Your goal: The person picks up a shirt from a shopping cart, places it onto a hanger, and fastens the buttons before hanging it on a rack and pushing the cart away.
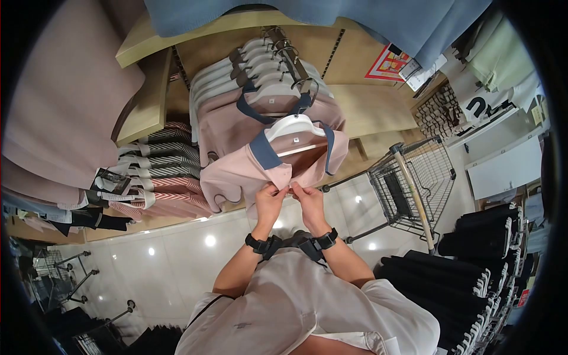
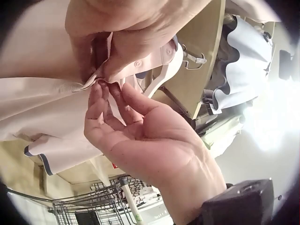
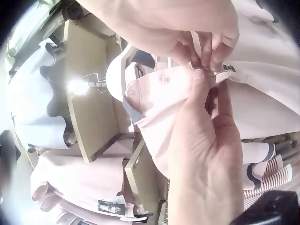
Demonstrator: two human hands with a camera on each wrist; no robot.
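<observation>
A pink polo shirt (image 1: 236, 167) with a navy collar (image 1: 265, 150) hangs on a white hanger (image 1: 294, 125) at the front of a rack. Just below the collar, my left hand (image 1: 269, 208) and right hand (image 1: 310, 207) meet and pinch the edges of its front placket (image 2: 129, 69). Fingertips of both hands almost touch there. A small button (image 3: 165, 79) shows higher on the placket in the right wrist view; whatever lies between the fingertips is hidden.
Behind it hang more pink and pale shirts (image 1: 213, 80) on a metal rail, with striped shirts (image 1: 168, 154) to the left. A wire shopping cart (image 1: 435, 171) stands on the right. Black trousers (image 1: 438, 278) hang at lower right; blue garments (image 1: 378, 23) overhang above.
</observation>
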